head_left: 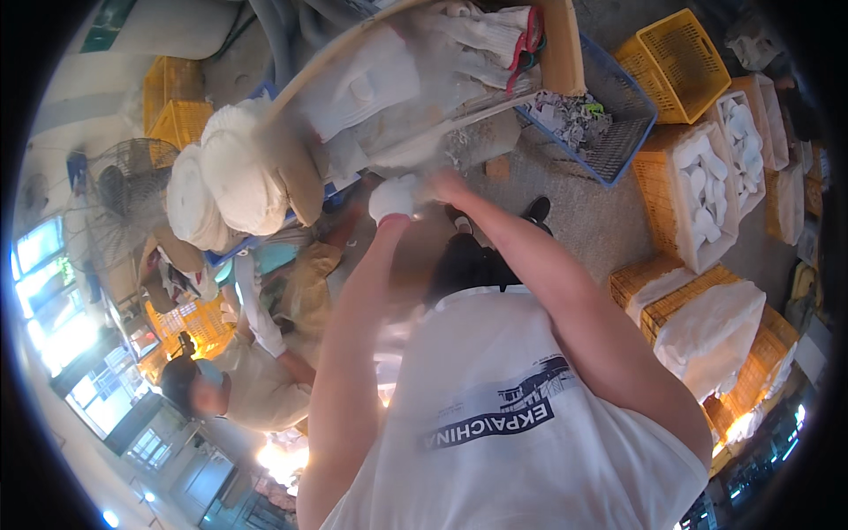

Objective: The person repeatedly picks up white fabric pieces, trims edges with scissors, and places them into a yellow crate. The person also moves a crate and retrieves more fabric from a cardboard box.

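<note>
My left hand [395,198] wears a white knit glove with a red cuff, at the near edge of the work tray. Right beside it is my bare right hand [447,186], its fingers blurred near the gloved fingers. What lies between the two hands, if anything, is too smeared to make out. Just beyond them stands a wooden-sided tray [558,44], with a white cloth [367,84] lying in it. White work gloves [490,35] with red cuffs rest at its far right.
Thick round off-white fabric wheels [238,168] stand left of the tray. A blue crate [632,132] holds scraps at right. Yellow crates [676,66] and lined crates of white pieces [702,194] stack farther right. Another person [256,384] works at left, near a wire-caged fan [119,203].
</note>
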A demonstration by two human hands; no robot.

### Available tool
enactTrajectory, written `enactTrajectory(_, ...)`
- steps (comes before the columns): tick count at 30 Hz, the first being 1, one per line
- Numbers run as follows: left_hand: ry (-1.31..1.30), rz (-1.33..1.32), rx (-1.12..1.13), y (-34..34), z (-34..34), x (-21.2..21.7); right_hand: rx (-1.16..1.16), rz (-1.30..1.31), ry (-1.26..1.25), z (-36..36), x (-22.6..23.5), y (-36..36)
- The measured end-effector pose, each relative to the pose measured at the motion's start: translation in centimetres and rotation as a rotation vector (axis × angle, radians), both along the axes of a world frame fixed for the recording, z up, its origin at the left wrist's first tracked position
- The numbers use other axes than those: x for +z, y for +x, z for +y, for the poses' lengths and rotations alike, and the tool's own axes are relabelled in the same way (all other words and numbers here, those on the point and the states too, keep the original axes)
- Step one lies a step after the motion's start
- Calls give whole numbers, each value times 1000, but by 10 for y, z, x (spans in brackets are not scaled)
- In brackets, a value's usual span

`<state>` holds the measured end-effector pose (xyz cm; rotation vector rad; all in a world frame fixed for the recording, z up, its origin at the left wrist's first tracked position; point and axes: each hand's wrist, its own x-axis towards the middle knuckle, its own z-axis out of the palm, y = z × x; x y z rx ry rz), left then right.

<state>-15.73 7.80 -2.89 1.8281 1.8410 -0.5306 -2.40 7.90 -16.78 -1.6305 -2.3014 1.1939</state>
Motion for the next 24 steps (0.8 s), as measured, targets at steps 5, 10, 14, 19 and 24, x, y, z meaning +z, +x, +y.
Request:
enactTrajectory(5,30,97,177,0,13,-25,-17,23,-207,21,-7,-12)
enactTrajectory(10,187,51,48,20,6,-35,68,-154,-76,33,1,9)
enactTrajectory(14,227,-61,183,48,7,-27,96,-264,-76,49,6,27)
enactTrajectory(19,222,-134,418,80,8,-4,-63,-132,-103,63,0,38)
enactTrajectory(24,316,-291,674,91,7,6,-31,-133,-139,73,20,44)
